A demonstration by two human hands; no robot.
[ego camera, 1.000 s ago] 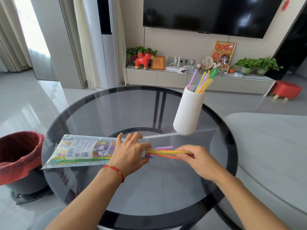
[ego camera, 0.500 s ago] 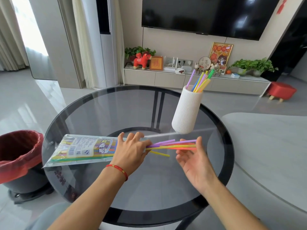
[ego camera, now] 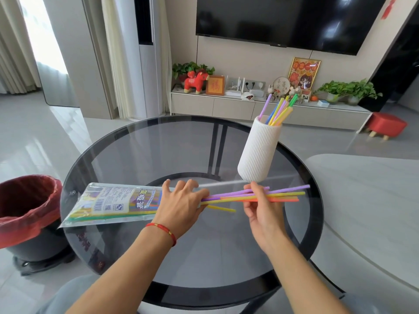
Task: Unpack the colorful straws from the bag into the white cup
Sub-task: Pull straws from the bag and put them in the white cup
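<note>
A clear printed straw bag lies flat on the round glass table, its mouth to the right. My left hand presses down on the bag's open end. A bunch of purple, yellow and orange straws sticks out of the bag to the right, and my right hand pinches them near their middle. One yellow straw pokes out shorter, below the bunch. The ribbed white cup stands behind my right hand with several straws upright in it.
A bin with a red liner stands on the floor left of the table. A pale rounded table or seat surface lies to the right. A TV cabinet with plants and ornaments runs along the far wall.
My right hand drew the straw bunch further out of the bag to the right, opened briefly half a second ago, and now grips the straws again. The left hand stayed on the bag.
</note>
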